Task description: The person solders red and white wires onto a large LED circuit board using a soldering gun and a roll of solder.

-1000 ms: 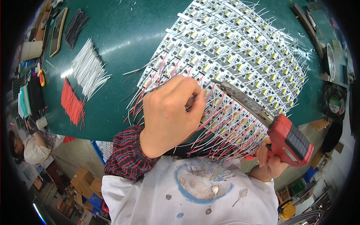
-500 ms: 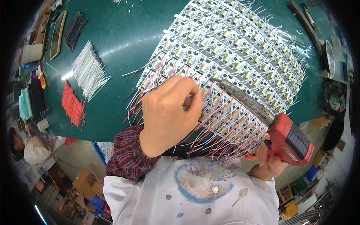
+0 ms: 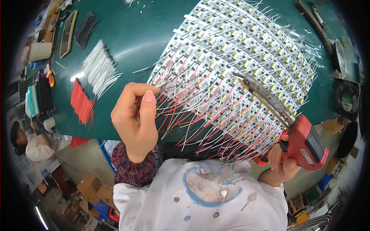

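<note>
My left hand [image 3: 137,117] is at the left edge of a panel of white circuit boards [image 3: 235,50], its thumb and forefinger pinched together. Thin black wire [image 3: 173,85] runs from those fingertips over the boards; how many strands they hold I cannot tell. Red and white wires stick out from the panel's near rows. My right hand [image 3: 283,165] is closed round the grip of a red soldering gun [image 3: 308,144], partly hidden behind its body. The gun's long metal barrel slants up and left, its tip over the boards; contact with them is unclear.
On the green table [image 3: 127,23], left of the panel, lie bundles of red wires [image 3: 82,103], white wires [image 3: 99,68] and black wires [image 3: 87,30]. A phone [image 3: 68,34] rests beyond them. At the right edge stands a fan [image 3: 346,99]. Another person [image 3: 36,148] sits at far left.
My left hand has moved left and turned, from over the boards to the panel's left edge. The soldering gun has shifted slightly right, and its tip with it.
</note>
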